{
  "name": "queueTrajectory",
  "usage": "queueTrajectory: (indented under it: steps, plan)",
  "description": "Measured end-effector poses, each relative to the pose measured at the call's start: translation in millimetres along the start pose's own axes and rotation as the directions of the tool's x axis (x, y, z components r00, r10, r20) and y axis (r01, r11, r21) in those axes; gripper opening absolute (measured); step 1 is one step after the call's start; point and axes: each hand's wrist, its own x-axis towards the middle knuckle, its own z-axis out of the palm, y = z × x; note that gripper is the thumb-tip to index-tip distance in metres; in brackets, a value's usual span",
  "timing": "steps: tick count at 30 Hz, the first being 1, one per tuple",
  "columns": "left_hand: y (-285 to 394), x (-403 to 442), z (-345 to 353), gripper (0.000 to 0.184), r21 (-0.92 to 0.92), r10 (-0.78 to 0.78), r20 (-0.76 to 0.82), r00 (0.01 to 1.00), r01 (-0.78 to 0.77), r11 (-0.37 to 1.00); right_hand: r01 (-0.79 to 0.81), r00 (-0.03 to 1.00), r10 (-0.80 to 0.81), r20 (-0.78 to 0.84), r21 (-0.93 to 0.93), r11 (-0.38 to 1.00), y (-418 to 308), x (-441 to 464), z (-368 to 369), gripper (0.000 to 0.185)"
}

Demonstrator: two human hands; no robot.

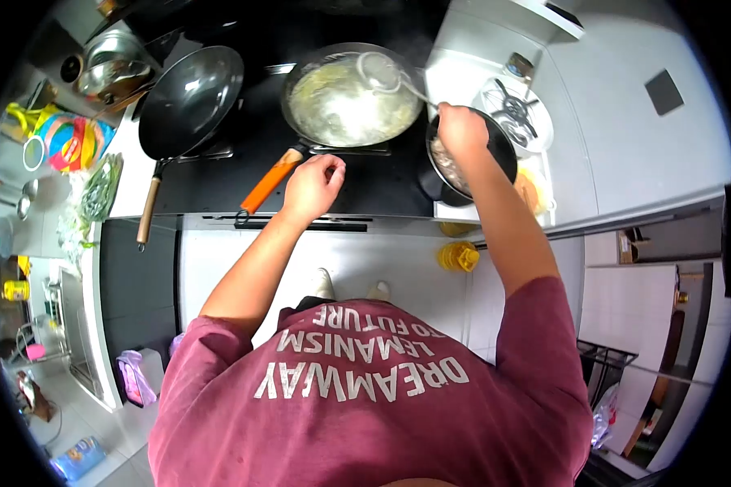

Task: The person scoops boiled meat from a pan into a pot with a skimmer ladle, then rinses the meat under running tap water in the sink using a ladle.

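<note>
My right hand [463, 131] is closed around the handle of a small skimmer [379, 72]. Its round head is over the right side of a wok [294, 122] with pale, cloudy, steaming liquid in it. Beneath my right hand is a black pot [508, 162] with greyish-brown pieces of food [445, 165] inside, partly hidden by my forearm. My left hand [315, 188] has its fingers curled in, and nothing shows in them. It hovers in front of the wok, beside the wok's orange handle [270, 182] but apart from it.
A second, dark wok [188, 101] with a wooden handle sits on the left of the black stove [382, 183]. Wrapped green vegetables [101, 188] and a colourful bag [73, 142] lie further left. A white plate-like holder [536, 122] is at right. A yellow oil bottle [458, 256] stands below the counter.
</note>
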Motion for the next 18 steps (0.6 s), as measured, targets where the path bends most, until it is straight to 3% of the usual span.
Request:
queueTrajectory:
  steps: [2, 4, 7, 9, 11, 14, 17, 18]
  plan:
    - [-6, -6, -24, 0.013, -0.051, -0.111, 0.005, 0.994, 0.111, 0.992, -0.014, 0.999, 0.017, 0.051, -0.058, 0.998, -13, 41, 9, 0.028]
    - [-16, -12, -41, 0.012, -0.087, -0.055, -0.093, 0.994, 0.047, 0.995, -0.080, 0.991, 0.086, 0.105, -0.063, 0.995, -29, 66, 18, 0.031]
    - [-32, -16, -57, 0.013, -0.089, -0.077, -0.129, 0.989, 0.066, 0.994, 0.157, 0.969, -0.152, 0.197, -0.011, 0.988, -25, 114, 86, 0.022]
    - [-40, -15, -61, 0.013, -0.120, -0.088, -0.127, 0.988, 0.072, 0.990, -0.134, 0.875, -0.026, 0.484, 0.292, 0.947, -43, 110, 82, 0.020]
    - [-42, -12, -65, 0.012, -0.136, -0.070, -0.126, 0.990, 0.053, 0.989, -0.485, 0.740, 0.016, 0.672, 0.517, 0.705, -64, 92, 70, 0.019]
    - [-39, -5, -70, 0.011, -0.150, -0.056, -0.088, 0.994, 0.042, 0.988, -0.563, 0.689, -0.038, 0.723, 0.569, 0.599, -74, 79, 52, 0.021]
    - [-43, 4, -72, 0.010, -0.122, -0.020, -0.063, 0.998, 0.012, 0.992, -0.550, 0.701, -0.063, 0.711, 0.594, 0.587, -63, 73, 41, 0.022]
    - [-43, 6, -72, 0.010, -0.119, -0.012, -0.056, 0.998, 0.005, 0.993, -0.403, 0.789, -0.078, 0.609, 0.610, 0.682, -53, 72, 42, 0.022]
